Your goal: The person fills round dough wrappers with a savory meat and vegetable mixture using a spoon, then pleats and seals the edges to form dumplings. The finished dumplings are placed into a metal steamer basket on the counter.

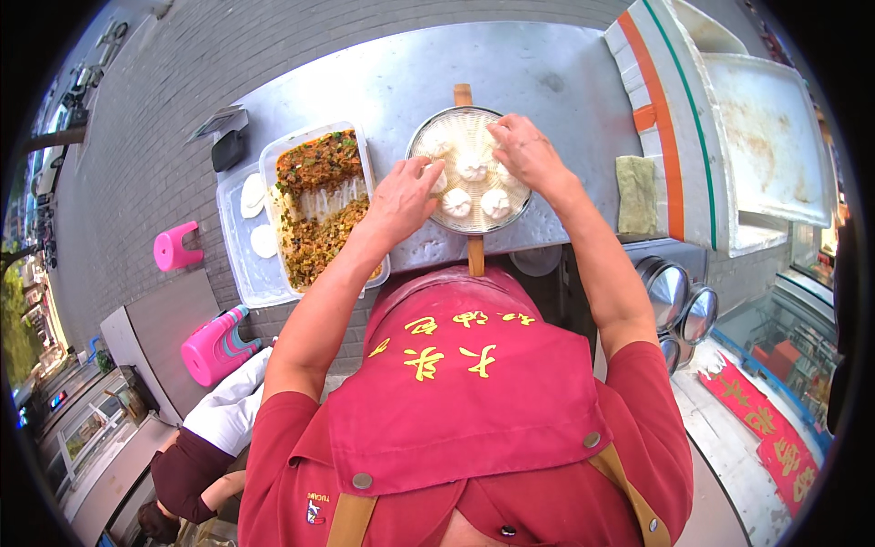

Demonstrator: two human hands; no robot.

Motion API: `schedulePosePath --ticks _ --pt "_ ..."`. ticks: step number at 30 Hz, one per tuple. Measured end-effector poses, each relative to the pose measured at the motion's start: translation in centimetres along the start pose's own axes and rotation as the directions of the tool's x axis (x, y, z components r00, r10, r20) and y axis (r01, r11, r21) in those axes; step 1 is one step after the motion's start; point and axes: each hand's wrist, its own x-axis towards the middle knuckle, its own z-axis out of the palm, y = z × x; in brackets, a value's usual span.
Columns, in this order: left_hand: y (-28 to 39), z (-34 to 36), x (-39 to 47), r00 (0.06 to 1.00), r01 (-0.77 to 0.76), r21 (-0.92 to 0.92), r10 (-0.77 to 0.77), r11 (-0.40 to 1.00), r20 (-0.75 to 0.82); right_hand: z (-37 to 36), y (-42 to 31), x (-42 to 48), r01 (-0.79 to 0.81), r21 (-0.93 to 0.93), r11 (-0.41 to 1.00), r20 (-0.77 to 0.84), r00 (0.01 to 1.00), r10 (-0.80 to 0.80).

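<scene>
A round steamer tray with a metal rim and a woven mat [472, 126] lies before me on the metal table, several pleated white dough buns [472, 169] spaced over it. My left hand [405, 198] reaches over the tray's left rim, its fingers curled at a bun [437, 181] that they partly cover. At the upper right, the bent fingers of my right hand [530, 152] are close around another bun, mostly hidden. Whether either hand grips its bun cannot be made out. Nearer my apron, two more buns [495, 203] sit uncovered.
Left of the tray stands a plastic tub [367, 161] of chopped filling, beside a clear container [236, 280] holding flat dough rounds [264, 241]. A wooden bar [476, 256] juts from under the tray. To the right are a folded cloth [636, 195] and a foam box [690, 137].
</scene>
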Motion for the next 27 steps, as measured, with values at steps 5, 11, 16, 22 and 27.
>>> schedulePosePath --ticks 5,11,16,22,27 --pt "-0.9 0.1 -0.7 0.994 -0.013 -0.071 0.006 0.997 -0.107 -3.9 -2.4 -0.6 -0.051 0.033 0.998 -0.159 0.986 0.056" --pt "-1.6 -0.6 -1.4 0.993 -0.042 -0.084 0.033 0.996 -0.114 -4.1 -5.6 -8.1 -0.137 0.205 0.969 -0.118 0.979 0.164" --pt "-1.3 -0.2 -0.3 0.994 -0.098 0.12 0.104 0.988 -0.045 -0.1 -8.7 -11.1 -0.11 0.104 0.988 -0.195 0.972 0.129" --pt "-1.7 0.4 0.4 0.992 -0.125 0.179 0.128 0.976 -0.005 1.7 -9.0 -11.5 -0.183 0.103 0.978 -0.146 0.97 0.197" --pt "-1.6 0.3 0.8 0.994 -0.107 0.17 0.107 0.98 0.005 3.4 -8.9 -10.6 -0.221 0.054 0.974 -0.195 0.954 0.227"
